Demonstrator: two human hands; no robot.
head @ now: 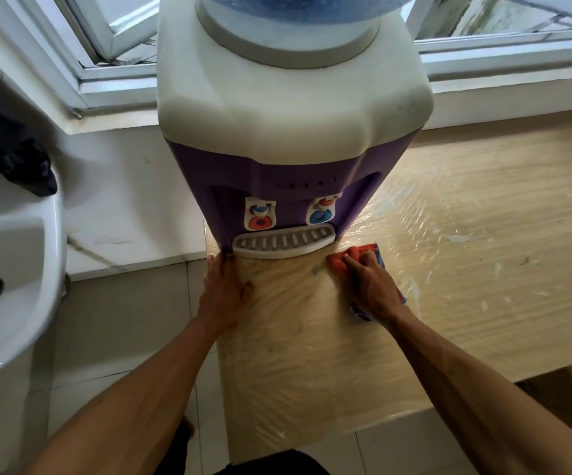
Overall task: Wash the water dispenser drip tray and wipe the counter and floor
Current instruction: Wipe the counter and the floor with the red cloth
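Beside drip tray (283, 246): cloth (353, 258) under right hand (372, 284); sink (20, 269) far left

Two hands (224, 293), one cloth (341, 260), two taps (260, 214).

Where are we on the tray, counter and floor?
Tray sits in place under the taps; whether it's washed I can't tell. In hand: right hand presses the cloth on the counter; left hand rests flat. Floor remains.

Daylight from the windows (113, 39) behind glares off the plastic-wrapped counter (466, 217); edges bow, foreground arms slightly soft.
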